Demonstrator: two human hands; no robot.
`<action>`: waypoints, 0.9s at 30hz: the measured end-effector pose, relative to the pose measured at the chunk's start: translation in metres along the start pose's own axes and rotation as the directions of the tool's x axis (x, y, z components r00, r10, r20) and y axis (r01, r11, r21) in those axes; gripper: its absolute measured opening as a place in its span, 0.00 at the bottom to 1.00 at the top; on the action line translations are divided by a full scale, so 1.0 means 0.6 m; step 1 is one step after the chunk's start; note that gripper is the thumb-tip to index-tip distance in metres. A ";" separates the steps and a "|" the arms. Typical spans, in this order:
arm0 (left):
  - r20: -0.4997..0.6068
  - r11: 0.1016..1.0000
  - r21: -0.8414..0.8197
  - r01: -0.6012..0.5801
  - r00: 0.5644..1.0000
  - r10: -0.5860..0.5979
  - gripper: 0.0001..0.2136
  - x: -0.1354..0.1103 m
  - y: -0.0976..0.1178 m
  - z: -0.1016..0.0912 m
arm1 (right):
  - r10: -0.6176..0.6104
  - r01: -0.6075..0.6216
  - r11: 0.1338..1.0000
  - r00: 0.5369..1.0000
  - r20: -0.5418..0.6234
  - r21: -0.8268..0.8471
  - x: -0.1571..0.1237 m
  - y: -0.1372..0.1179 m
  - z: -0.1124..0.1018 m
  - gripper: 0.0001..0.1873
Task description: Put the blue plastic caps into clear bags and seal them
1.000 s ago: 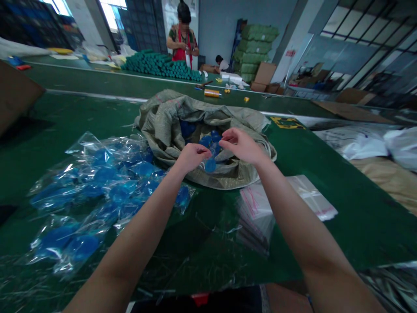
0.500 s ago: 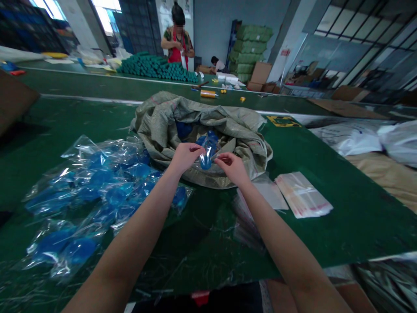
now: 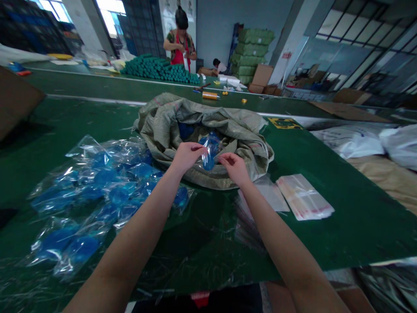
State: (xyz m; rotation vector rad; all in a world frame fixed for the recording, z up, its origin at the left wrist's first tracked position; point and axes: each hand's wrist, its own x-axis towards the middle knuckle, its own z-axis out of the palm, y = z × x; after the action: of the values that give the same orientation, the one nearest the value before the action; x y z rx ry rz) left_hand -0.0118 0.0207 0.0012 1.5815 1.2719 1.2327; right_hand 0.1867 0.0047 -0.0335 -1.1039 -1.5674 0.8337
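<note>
Over a grey-green woven sack [image 3: 159, 126] near the far edge of the green worktop [image 3: 352, 226], left hand [image 3: 188, 155] and right hand [image 3: 235, 168] pinch a rounded blue piece in clear plastic [image 3: 208, 162], apparently mid-wrapping, next needing steady fingertips.

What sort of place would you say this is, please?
It looks like a packing workshop or small factory: a long green worktable with a heap of bagged blue pieces, a pile of green rods, and stacked green bales by the wall.
</note>
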 end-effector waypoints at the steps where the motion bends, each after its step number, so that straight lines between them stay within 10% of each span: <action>1: -0.008 1.000 -0.007 -0.006 1.000 0.006 0.11 0.000 -0.001 0.000 | -0.018 0.017 0.999 0.999 -0.027 -0.030 -0.002 -0.005 0.000 0.12; 12: -0.013 0.902 -0.430 0.040 0.999 -0.051 0.15 -0.005 -0.035 0.051 | -0.316 0.278 0.905 0.946 -0.069 -0.321 -0.007 -0.057 -0.026 0.05; 19: -0.046 0.909 -0.416 0.023 0.998 -0.047 0.12 0.003 -0.045 0.049 | -0.195 0.161 0.970 0.962 -0.189 -0.182 -0.004 -0.034 -0.047 0.06; 27: 0.069 0.894 -0.421 0.153 0.988 -0.137 0.06 0.002 -0.054 0.062 | 0.225 -0.197 0.947 0.971 -0.084 0.255 0.003 0.031 -0.030 0.10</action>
State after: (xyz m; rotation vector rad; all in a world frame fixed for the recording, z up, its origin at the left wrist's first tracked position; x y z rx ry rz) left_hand 0.0163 0.0301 -0.0384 1.1662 0.9906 1.2751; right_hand 0.2087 0.0126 -0.0449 -1.1282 -1.2292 1.0607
